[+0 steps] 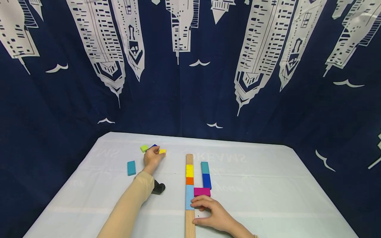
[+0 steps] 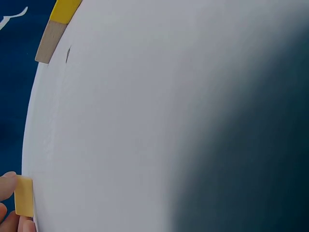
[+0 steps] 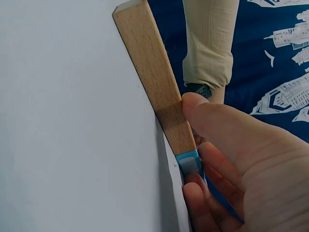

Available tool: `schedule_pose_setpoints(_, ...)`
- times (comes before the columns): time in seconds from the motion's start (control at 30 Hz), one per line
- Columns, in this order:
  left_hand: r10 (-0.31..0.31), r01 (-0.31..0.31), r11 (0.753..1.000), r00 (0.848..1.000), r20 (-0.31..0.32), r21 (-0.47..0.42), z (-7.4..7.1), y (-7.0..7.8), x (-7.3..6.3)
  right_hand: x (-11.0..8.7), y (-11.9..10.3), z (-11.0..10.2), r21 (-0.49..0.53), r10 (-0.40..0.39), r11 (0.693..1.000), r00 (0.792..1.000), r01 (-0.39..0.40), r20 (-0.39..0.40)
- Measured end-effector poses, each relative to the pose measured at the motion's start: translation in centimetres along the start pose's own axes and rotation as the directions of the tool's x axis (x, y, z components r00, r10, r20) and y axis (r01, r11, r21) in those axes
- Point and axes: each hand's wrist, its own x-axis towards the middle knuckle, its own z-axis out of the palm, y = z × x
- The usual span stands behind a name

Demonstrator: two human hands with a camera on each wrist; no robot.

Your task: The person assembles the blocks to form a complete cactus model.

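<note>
At the back left my left hand (image 1: 151, 157) pinches a small yellow block (image 1: 162, 151); thumb and fingers sit on either side of it in the left wrist view. Close by lie a lime green block (image 1: 144, 148) and a dark blue block partly hidden by the hand. My right hand (image 1: 215, 214) lies beside a straight row of blocks. Its fingers touch the light blue block (image 1: 189, 193), and the thumb touches the long wooden block (image 3: 154, 72). Further up that row come an orange block (image 1: 189, 180), a yellow block (image 1: 189, 171) and a short wooden block (image 1: 189, 159).
Right of the row, a magenta block (image 1: 202, 192) lies crosswise against the light blue one. Beyond it stand a teal block (image 1: 205, 167) and a blue block (image 1: 206, 181) end to end. Another teal block (image 1: 131, 168) lies left. A black device (image 1: 158, 187) shows at the left cuff.
</note>
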Motion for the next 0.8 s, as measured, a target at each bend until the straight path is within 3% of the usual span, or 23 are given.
schedule_pose_setpoints(0.27, 0.014, -0.017, 0.998, 0.999, 0.046, 0.06, 0.4, -0.2, 0.1, 0.4, -2.8, -0.7, 0.011, 0.002, 1.0, 1.0, -0.002, 0.013)
schedule_pose_setpoints(0.8, 0.05, -0.055, 0.994, 0.997, 0.056, 0.095, 0.6, -0.1, 0.0, 0.4, -2.8, -0.7, 0.026, 0.02, 0.999, 1.0, -0.021, 0.01)
